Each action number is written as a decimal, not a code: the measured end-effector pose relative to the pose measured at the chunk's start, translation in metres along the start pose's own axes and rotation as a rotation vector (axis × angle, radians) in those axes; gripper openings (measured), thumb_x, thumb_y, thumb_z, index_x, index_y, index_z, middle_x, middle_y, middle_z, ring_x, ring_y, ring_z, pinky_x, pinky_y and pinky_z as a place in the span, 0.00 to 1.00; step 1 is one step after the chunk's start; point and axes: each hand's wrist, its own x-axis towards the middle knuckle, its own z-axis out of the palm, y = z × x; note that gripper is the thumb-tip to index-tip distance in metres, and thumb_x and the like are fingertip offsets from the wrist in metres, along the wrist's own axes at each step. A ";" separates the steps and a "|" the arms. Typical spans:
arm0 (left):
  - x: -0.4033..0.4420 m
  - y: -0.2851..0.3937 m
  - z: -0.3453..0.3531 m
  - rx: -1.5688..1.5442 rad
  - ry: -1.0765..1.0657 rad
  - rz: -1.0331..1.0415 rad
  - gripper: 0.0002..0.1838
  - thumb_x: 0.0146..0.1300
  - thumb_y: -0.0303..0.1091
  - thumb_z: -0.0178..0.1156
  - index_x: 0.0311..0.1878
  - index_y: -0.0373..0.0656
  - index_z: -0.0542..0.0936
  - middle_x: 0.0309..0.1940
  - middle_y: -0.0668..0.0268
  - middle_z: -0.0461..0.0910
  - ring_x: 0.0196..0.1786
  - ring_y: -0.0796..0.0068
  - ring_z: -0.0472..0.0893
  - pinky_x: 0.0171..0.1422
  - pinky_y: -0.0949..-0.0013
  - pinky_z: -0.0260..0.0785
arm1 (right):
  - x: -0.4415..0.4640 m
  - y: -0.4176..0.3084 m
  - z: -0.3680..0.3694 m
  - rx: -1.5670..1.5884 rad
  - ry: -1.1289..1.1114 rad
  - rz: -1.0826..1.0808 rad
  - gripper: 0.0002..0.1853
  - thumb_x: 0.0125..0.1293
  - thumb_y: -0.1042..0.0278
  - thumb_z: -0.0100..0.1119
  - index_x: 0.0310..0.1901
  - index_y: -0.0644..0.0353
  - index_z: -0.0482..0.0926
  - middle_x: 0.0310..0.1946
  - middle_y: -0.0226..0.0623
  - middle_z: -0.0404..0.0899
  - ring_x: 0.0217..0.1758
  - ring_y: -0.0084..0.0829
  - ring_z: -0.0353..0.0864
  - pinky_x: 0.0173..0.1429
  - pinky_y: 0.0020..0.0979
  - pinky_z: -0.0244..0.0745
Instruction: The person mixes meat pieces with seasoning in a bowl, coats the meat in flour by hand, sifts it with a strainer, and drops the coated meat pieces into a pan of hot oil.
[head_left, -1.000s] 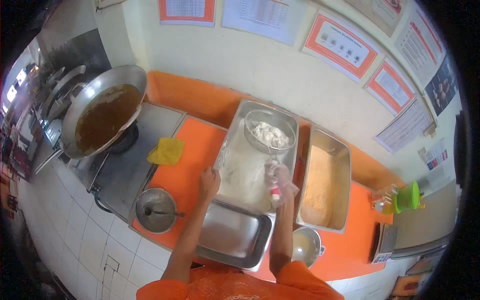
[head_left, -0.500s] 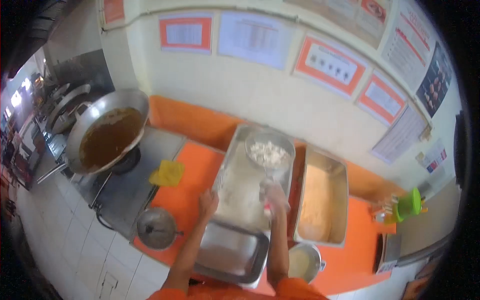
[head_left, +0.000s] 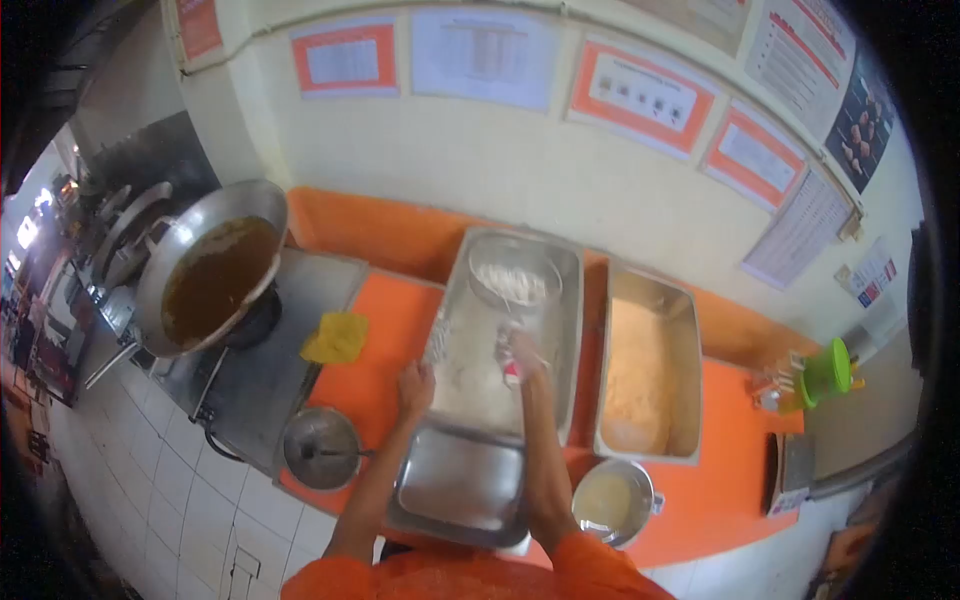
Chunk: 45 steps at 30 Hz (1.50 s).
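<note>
My right hand (head_left: 527, 352) is closed around the handle of a round strainer (head_left: 500, 297), partly blurred, with a red patch showing at the hand. Pale pieces lie in the strainer's bowl, over the far end of a deep metal pan (head_left: 478, 390). White powder coats the bottom of that pan. At the pan's left rim, my left hand (head_left: 415, 388) has its fingers curled on the edge. Just in front of the pan is a shallow metal tray (head_left: 460, 485), close to my body.
To the right stand a second deep pan (head_left: 697, 400) with orange-tinted crumbs and a pot (head_left: 612, 503) of pale liquid. A lidded round pot (head_left: 320, 447) and yellow cloth (head_left: 337, 337) are left. A wok (head_left: 268, 205) of brown liquid sits on the stove. A green container (head_left: 827, 370) is far right.
The strainer has shifted a little left within the pan, along with my right hand, and its contents look smeared by motion. My left hand stays at the rim. The whole view has tilted slightly.
</note>
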 end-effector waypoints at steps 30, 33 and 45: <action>-0.014 0.014 -0.016 0.004 -0.014 0.076 0.13 0.65 0.33 0.48 0.36 0.30 0.74 0.33 0.38 0.77 0.40 0.39 0.78 0.44 0.45 0.68 | -0.060 0.055 0.014 -0.246 0.141 -0.093 0.12 0.67 0.59 0.48 0.31 0.57 0.76 0.18 0.29 0.71 0.18 0.25 0.70 0.21 0.33 0.64; -0.016 0.013 -0.010 0.009 -0.042 0.054 0.13 0.65 0.33 0.46 0.37 0.30 0.75 0.36 0.37 0.77 0.43 0.38 0.78 0.49 0.43 0.67 | -0.025 0.102 0.013 -0.176 0.163 -0.058 0.13 0.64 0.63 0.51 0.40 0.64 0.81 0.21 0.39 0.77 0.23 0.31 0.76 0.25 0.41 0.67; 0.012 0.015 -0.010 -0.069 -0.031 0.009 0.29 0.67 0.44 0.47 0.63 0.29 0.66 0.55 0.38 0.72 0.58 0.41 0.73 0.65 0.50 0.62 | -0.047 0.018 0.028 0.013 0.219 -0.239 0.14 0.64 0.58 0.54 0.36 0.62 0.77 0.21 0.31 0.73 0.20 0.25 0.72 0.22 0.33 0.65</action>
